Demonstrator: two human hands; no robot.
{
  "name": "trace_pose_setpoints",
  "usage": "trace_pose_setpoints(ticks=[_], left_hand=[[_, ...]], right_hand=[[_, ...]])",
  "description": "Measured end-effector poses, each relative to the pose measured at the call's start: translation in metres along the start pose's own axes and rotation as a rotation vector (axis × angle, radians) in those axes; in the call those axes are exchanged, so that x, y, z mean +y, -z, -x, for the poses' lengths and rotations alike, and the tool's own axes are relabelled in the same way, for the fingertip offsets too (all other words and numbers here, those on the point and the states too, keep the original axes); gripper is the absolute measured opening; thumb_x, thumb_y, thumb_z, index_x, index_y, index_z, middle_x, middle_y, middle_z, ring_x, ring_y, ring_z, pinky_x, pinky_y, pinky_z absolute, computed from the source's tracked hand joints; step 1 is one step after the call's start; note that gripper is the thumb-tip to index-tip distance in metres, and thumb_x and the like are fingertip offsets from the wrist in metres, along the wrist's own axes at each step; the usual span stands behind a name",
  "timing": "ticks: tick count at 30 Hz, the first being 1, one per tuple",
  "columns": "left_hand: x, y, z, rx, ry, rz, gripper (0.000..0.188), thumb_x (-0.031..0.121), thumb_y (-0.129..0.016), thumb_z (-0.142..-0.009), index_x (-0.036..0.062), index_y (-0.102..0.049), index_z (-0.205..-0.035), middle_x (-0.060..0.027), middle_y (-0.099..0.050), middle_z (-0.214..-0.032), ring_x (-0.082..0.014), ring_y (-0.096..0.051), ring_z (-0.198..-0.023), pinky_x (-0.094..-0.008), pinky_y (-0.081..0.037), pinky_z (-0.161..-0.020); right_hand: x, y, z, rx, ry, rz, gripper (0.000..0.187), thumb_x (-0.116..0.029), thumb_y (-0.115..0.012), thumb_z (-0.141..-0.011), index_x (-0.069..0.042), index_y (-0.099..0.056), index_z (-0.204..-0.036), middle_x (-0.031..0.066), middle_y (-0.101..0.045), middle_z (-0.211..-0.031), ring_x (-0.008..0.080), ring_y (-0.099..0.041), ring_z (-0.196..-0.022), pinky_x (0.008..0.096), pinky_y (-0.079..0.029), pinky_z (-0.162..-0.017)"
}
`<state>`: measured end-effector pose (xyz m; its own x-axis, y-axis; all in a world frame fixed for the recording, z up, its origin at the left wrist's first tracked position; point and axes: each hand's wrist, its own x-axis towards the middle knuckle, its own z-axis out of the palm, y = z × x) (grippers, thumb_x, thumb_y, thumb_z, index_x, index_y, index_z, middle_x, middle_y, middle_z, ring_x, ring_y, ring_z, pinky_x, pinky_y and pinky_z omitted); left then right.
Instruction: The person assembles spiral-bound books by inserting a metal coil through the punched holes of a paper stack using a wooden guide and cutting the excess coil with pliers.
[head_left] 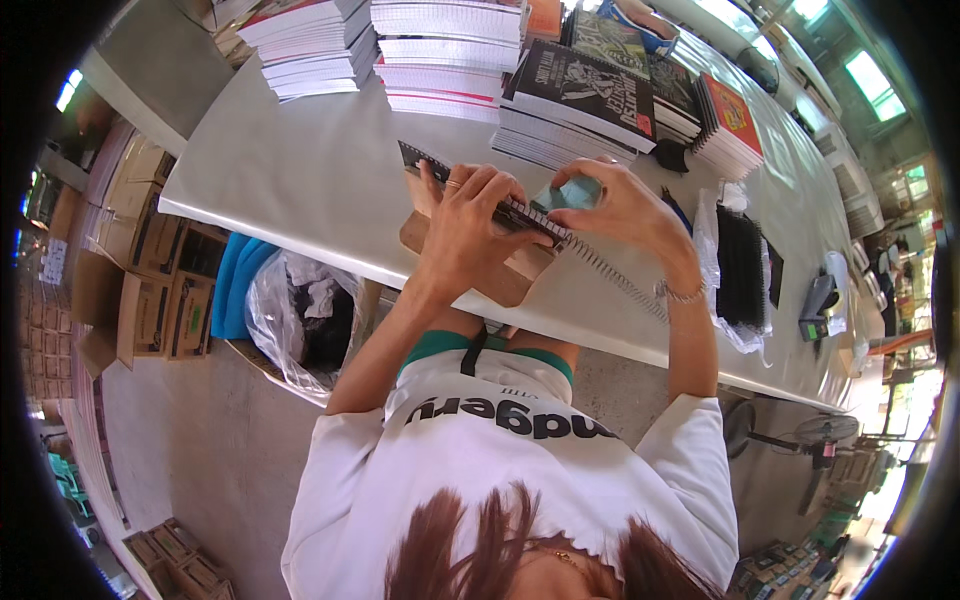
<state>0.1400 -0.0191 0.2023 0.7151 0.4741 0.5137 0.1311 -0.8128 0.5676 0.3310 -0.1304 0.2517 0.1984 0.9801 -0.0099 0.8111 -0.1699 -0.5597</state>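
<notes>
Lettering [510,418] marks the white shirt [475,470] and a black book [582,98].

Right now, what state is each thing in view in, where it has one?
Black-edged paper book: held tilted.
Left fingers: closed on the book.
Right fingers: curled about a pale blue object; grip unclear.
Silver wire spiral: partly along the book's edge, tail loose.
Black-covered stacked books: closed.
Brown cardboard box: flaps open.
Clear plastic bag: open, loosely filled.
Black ribbed bundle: lying in opened clear wrapping.
Grey fan: spinning or still, unclear.
</notes>
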Motion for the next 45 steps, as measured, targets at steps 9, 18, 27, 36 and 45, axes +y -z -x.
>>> trace_pose_setpoints(ticks=[9,18,27,36,45], left_hand=[[-0.011,0.007,-0.002,0.151,-0.047,-0.073,0.059,0.046,-0.081,-0.062,0.0177,-0.059,-0.109,-0.0038,-0.051,-0.116,-0.0292,-0.047,-0.116,-0.0608,-0.021,-0.102],[-0.040,0.013,-0.004,0.237,0.010,-0.134,0.060,0.051,-0.087,-0.052,0.0130,-0.063,-0.093,-0.0164,-0.033,-0.134,-0.0429,-0.024,-0.131,-0.0575,-0.020,-0.105],[-0.052,0.012,-0.008,0.215,-0.015,0.029,0.060,0.042,-0.089,-0.052,0.0095,-0.061,-0.093,-0.0172,-0.035,-0.132,-0.0415,-0.028,-0.128,-0.0520,-0.030,-0.102],[-0.058,0.018,-0.007,0.174,0.030,0.076,0.054,0.033,-0.091,-0.052,0.0092,-0.062,-0.092,-0.0177,-0.038,-0.129,-0.0387,-0.034,-0.122,-0.0485,-0.032,-0.100],[-0.057,0.021,-0.009,0.205,0.002,0.108,0.051,0.031,-0.090,-0.054,0.0092,-0.063,-0.091,-0.0158,-0.044,-0.122,-0.0364,-0.039,-0.118,-0.0474,-0.034,-0.098]], right_hand=[[0.027,-0.019,-0.003,-0.355,-0.095,-0.440,0.043,-0.033,-0.059,-0.092,-0.006,-0.053,-0.125,0.0025,-0.058,-0.113,0.0089,-0.050,-0.103,0.0263,-0.043,-0.086],[-0.011,0.017,-0.002,-0.423,0.206,-0.761,0.053,-0.036,-0.065,-0.086,-0.004,-0.055,-0.127,0.0055,-0.058,-0.119,0.0100,-0.051,-0.107,0.0254,-0.040,-0.091],[-0.014,0.002,-0.029,-0.289,0.056,-0.419,0.058,-0.042,-0.073,-0.079,-0.005,-0.060,-0.122,0.0051,-0.061,-0.113,0.0114,-0.053,-0.104,0.0272,-0.041,-0.092],[-0.059,0.025,-0.030,-0.289,0.141,-0.317,0.053,-0.039,-0.074,-0.079,-0.007,-0.062,-0.119,0.0032,-0.062,-0.107,0.0114,-0.054,-0.098,0.0278,-0.044,-0.085],[-0.038,0.011,-0.044,-0.197,-0.047,-0.289,0.054,-0.042,-0.074,-0.076,-0.012,-0.065,-0.119,0.0078,-0.061,-0.114,0.0167,-0.055,-0.098,0.0300,-0.045,-0.086]])
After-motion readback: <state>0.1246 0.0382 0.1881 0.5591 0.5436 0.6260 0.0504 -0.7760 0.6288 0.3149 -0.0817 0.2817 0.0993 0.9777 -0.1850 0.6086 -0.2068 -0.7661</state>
